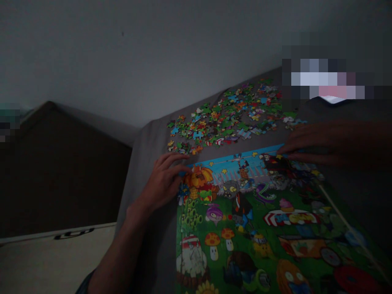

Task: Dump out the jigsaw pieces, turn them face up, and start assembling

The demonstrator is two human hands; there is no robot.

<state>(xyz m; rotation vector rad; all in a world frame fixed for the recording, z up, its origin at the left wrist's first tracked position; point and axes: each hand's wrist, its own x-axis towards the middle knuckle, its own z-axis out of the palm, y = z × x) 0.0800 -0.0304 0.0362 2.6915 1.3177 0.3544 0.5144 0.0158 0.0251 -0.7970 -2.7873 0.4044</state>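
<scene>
A colourful cartoon picture sheet [226, 222] with visible fold lines lies on the grey cloth-covered surface. At its upper left corner is my left hand [167, 175], thumb and fingers closed on the edge beside the pumpkin drawing. My right hand [306, 141] reaches in from the right, its fingertips closed at the sheet's top right edge. That hand is in deep shadow, and it hides the corner under it. Just beyond the sheet, many loose jigsaw pieces [214, 118] are spread in a wide heap.
A pale wall [137, 61] rises behind the grey cloth [147, 143]. A lit, partly blurred-out object [332, 99] is at the upper right. Lower left, a dark panel [70, 175] stands above a light surface [45, 265] with a dark handle-like fitting [73, 233].
</scene>
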